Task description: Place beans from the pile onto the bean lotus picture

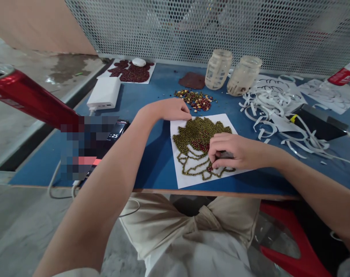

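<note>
A sheet of white paper [179, 179] lies near the front edge of the blue table, bearing a flower-like picture made of green mung beans [196, 129], with dark red beans in its middle. My right hand [228, 150] is over the lower right of the picture, thumb and fingers pinched on a small red bean [209, 168] at the paper. At the sheet's upper left edge rests my left hand [176, 109], its fingers curled inward; whatever they hold, if anything, is hidden. Just beyond the sheet is a loose pile of mixed beans [196, 100].
Two glass jars [219, 69] stand at the back before a perforated metal screen [192, 30]. White paper strips [267, 104] and a black device [319, 121] lie right. On the left are a white power bank [105, 92], a phone [117, 132], a red can [27, 96] and a red-bean picture [134, 73].
</note>
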A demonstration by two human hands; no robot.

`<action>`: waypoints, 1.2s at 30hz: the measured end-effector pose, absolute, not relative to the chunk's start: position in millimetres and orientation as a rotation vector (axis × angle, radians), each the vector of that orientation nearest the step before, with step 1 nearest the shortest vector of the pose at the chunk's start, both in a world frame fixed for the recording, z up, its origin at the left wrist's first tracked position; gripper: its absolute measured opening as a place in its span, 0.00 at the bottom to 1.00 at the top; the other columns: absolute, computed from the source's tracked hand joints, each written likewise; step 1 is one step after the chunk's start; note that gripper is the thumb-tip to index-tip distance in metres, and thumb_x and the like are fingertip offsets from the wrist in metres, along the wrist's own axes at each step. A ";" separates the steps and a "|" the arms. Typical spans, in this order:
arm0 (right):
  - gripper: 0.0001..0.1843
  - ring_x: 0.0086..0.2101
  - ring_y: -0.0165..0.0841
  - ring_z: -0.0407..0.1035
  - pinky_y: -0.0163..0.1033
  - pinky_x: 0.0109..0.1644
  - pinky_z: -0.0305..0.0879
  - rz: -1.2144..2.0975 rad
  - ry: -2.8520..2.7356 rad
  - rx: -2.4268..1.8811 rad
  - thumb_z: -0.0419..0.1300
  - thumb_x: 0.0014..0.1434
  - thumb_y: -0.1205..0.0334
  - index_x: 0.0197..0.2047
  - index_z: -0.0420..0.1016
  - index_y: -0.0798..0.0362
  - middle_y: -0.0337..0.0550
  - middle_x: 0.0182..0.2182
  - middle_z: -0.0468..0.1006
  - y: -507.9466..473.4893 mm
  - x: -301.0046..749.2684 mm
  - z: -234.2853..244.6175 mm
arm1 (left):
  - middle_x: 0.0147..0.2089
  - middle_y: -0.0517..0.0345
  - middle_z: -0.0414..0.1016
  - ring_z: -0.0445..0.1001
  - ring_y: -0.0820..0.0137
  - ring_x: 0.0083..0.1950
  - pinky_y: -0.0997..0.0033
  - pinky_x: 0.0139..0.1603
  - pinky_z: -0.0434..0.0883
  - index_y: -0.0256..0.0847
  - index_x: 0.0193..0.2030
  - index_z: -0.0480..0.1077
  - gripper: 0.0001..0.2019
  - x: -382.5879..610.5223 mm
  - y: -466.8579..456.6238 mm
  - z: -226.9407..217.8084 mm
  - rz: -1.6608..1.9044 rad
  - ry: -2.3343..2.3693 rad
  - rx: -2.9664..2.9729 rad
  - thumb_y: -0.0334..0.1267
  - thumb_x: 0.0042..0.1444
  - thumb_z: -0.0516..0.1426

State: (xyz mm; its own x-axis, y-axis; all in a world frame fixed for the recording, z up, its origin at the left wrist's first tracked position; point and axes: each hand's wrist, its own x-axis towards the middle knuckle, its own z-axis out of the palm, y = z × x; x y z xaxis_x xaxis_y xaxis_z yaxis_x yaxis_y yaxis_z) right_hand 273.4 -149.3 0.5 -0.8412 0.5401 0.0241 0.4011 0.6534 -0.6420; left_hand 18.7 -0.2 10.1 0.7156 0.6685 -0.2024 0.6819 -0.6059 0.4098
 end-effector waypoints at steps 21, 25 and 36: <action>0.13 0.29 0.33 0.61 0.44 0.36 0.59 0.691 -2.041 -1.181 0.70 0.68 0.50 0.37 0.76 0.47 0.36 0.28 0.71 -133.6 281.6 -2.4 | 0.26 0.57 0.74 0.67 0.67 0.31 0.65 0.34 0.61 0.44 0.27 0.80 0.12 17.7 4.9 7.9 -0.024 1.005 2.501 0.46 0.52 0.58; 0.13 0.28 0.33 0.60 0.45 0.35 0.60 0.480 -1.876 -1.302 0.70 0.65 0.50 0.36 0.76 0.46 0.38 0.28 0.72 -111.7 297.2 -9.0 | 0.28 0.55 0.77 0.70 0.66 0.33 0.63 0.37 0.63 0.44 0.30 0.83 0.11 16.3 5.4 5.3 0.097 1.095 2.572 0.43 0.53 0.58; 0.12 0.31 0.35 0.68 0.46 0.37 0.64 0.446 -1.986 -1.267 0.69 0.67 0.48 0.39 0.76 0.47 0.39 0.31 0.77 -94.6 302.6 -27.0 | 0.54 0.49 0.84 0.78 0.59 0.51 0.62 0.46 0.69 0.46 0.50 0.84 0.14 36.7 -3.9 -4.0 0.465 1.372 2.709 0.47 0.67 0.59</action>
